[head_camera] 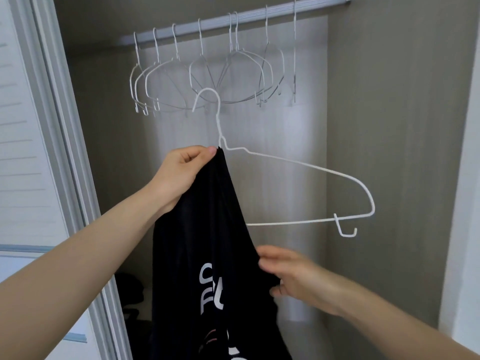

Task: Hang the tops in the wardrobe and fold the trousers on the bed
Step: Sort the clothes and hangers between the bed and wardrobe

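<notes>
My left hand is up in front of the open wardrobe, fingers pinching the gathered neck of the black top against the neck of a white wire hanger. The top hangs bunched on the left side only; the hanger's right arm and bottom bar stick out bare. My right hand is lower, at the cloth's right edge; it is blurred, so I think the fingers are loosely closing on the fabric, but I cannot tell for sure.

The risk I see is the top sliding off the thin wire, since only one pinch holds cloth and hanger together. The small hook on the bottom bar could also snag the fabric as it is spread.

The rail above carries a cluster of empty hangers; the held hook sits just below them and could tangle. Open rail shows at the far right, near the side wall
</notes>
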### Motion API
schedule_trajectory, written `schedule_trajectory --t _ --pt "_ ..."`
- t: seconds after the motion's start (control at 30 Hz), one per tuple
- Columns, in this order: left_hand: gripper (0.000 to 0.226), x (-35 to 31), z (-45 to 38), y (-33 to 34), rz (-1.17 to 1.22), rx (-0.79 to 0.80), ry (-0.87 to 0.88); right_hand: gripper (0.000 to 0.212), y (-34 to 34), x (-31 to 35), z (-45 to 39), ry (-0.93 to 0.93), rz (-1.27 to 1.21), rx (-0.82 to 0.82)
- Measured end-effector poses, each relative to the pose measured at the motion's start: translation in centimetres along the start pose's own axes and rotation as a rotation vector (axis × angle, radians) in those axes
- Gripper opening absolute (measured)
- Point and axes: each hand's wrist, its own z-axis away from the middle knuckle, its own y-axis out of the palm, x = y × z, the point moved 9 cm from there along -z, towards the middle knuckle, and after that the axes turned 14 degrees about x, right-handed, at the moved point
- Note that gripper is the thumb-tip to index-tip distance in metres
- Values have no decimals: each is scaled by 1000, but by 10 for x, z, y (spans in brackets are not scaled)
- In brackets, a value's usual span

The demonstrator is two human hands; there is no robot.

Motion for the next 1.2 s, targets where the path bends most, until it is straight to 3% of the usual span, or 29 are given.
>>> schedule_trajectory --t 0.1,0.23,0.4,0.5,0.67,0.9,1.07,1.2 --pt "26 6 -1 -9 -23 -38 -19 21 13 4 3 -39 493 0" --pt "20 12 9 -42 -86 -138 -35 21 9 9 23 77 1627 -83" --pt "15 27 26 -72 -302 -141 -119 19 -27 63 52 21 1856 -408" --pt "12 30 28 -75 -439 -99 -143 24 -46 78 51 139 1835 -449" --pt "21 19 24 -45 -614 -26 -99 7 -33 107 22 -91 1351 -305" --pt "12 21 20 -17 -495 137 -29 17 -63 125 16 -126 783 -636" --pt "10 39 26 -53 -425 79 -87 24 -70 140 29 -162 694 -602" --pt "13 52 30 -65 -384 44 -103 30 -71 147 34 -78 793 -506"
